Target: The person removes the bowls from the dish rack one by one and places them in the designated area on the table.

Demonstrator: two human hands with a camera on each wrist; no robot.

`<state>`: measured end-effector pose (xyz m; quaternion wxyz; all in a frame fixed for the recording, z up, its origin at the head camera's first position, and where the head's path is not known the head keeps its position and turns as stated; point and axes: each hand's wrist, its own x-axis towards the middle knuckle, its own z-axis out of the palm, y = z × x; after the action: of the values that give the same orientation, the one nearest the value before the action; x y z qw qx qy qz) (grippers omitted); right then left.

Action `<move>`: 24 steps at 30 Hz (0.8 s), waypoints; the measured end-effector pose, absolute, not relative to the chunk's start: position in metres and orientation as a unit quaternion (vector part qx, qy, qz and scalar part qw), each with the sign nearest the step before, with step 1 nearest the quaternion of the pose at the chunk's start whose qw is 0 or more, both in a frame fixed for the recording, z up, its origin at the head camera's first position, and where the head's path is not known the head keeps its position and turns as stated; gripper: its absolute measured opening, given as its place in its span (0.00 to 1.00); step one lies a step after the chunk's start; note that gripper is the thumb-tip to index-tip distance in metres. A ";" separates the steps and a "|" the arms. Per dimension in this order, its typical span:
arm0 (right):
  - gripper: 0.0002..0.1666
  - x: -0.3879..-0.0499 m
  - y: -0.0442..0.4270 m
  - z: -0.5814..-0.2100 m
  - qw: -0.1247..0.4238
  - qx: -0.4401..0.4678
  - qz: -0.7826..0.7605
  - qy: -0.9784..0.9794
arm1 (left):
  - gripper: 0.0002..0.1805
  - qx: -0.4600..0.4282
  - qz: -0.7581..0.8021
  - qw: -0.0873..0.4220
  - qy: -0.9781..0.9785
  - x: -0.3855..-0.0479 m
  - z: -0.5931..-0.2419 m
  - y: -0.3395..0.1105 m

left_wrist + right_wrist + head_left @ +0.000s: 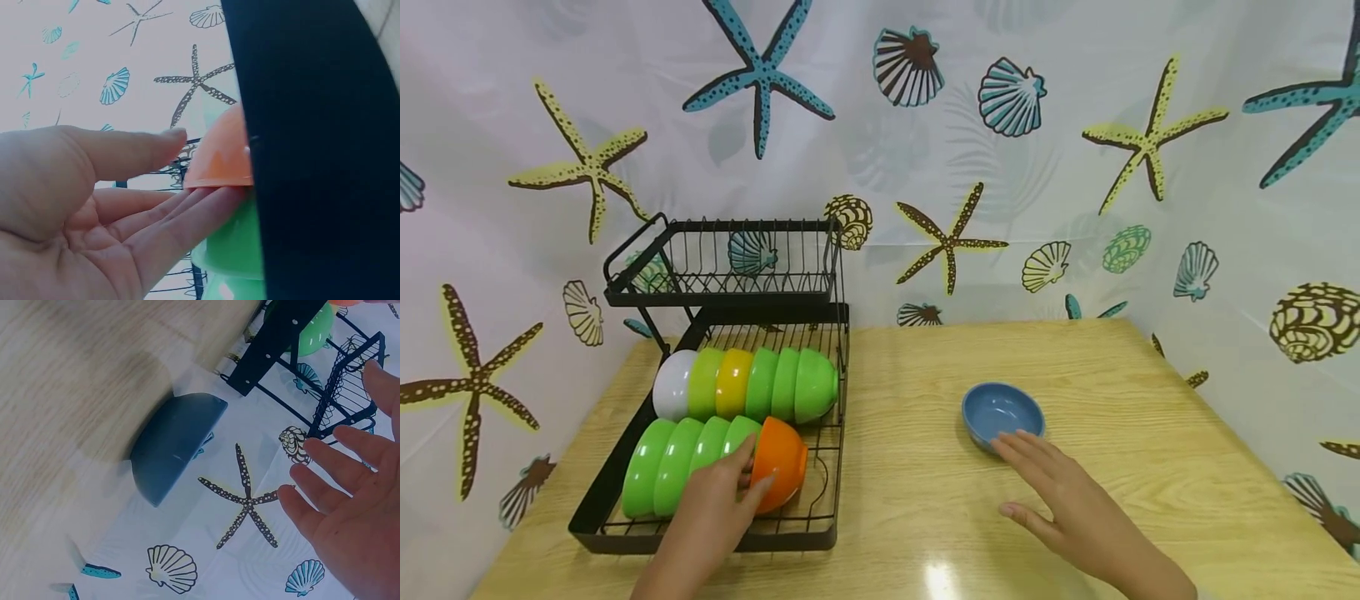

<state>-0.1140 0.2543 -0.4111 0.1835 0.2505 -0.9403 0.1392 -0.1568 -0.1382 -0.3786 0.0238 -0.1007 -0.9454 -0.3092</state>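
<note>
My left hand (715,500) is at the front row of the dish rack (790,546), beside an orange bowl (784,462) standing on its side. In the left wrist view its fairly straight fingers (181,231) reach under the rim of the orange bowl (219,156), between it and a green bowl (231,250). The thumb (137,150) stands apart from the orange bowl's outer side. My right hand (1075,508) hovers over the table with fingers extended and holds nothing. Just beyond its fingertips a blue bowl (1000,408) sits upright on the table; the right wrist view shows its side (175,444).
Several green bowls (647,471) fill the front row left of the orange one. Behind them stand a white bowl (672,385), a yellow bowl (733,383) and several green ones. An upper wire shelf (722,296) rises at the back. Patterned cloth (865,125) surrounds the wooden table (910,483).
</note>
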 end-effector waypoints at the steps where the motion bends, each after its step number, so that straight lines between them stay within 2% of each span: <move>1: 0.43 -0.114 0.254 -0.412 0.187 0.253 0.135 -0.939 | 0.32 -0.098 -0.310 0.021 -0.946 -0.156 -0.380 -0.138; 6: 0.43 -0.114 0.250 -0.415 0.186 0.258 0.132 -0.939 | 0.29 -0.077 -0.325 0.008 -0.942 -0.155 -0.387 -0.140; 14: 0.46 -0.115 0.247 -0.418 0.178 0.253 0.148 -0.939 | 0.20 -0.066 -0.355 0.020 -0.932 -0.152 -0.393 -0.135; 24: 0.51 -0.114 0.250 -0.418 0.156 0.240 0.171 -0.943 | 0.20 -0.064 -0.359 0.032 -0.931 -0.156 -0.397 -0.136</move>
<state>-0.1141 0.2503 -0.4185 0.1563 0.2401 -0.9426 0.1713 -0.1556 -0.1358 -0.3971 0.0316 -0.0639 -0.9307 -0.3588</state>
